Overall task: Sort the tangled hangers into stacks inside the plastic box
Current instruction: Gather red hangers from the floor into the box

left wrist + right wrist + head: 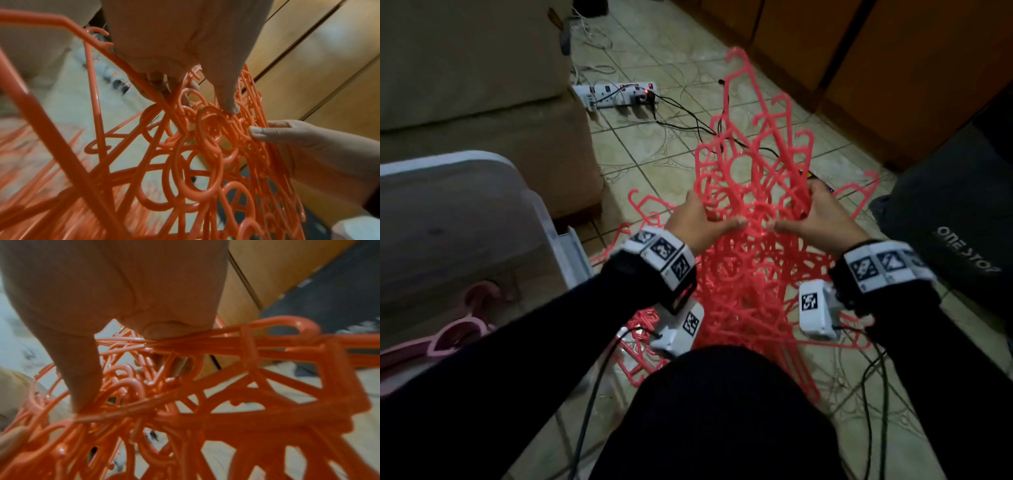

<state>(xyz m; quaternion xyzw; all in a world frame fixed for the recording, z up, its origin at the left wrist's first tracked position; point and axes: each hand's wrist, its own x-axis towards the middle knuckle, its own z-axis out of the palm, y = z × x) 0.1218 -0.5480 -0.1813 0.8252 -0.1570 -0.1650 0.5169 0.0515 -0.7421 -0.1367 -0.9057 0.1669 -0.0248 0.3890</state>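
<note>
A big tangle of coral-red plastic hangers (753, 192) stands up off the tiled floor in front of me, hooks pointing away. My left hand (700, 219) grips its left side, fingers curled in among the hangers (205, 146), thumb (228, 100) pressed on the rings. My right hand (815, 216) grips the right side the same way, thumb (82, 382) lying across the hangers (226, 394). More red hangers (643, 329) lie loose on the floor under my left wrist. The clear plastic box (558, 236) stands at my left, with pink hangers (455, 339) inside.
A beige sofa (482, 113) stands behind the box. A white power strip (616, 94) with black cables lies on the floor beyond the tangle. Wooden cabinet doors (859, 51) run along the right. A dark bag (948, 219) sits at right. My knee (722, 411) is below.
</note>
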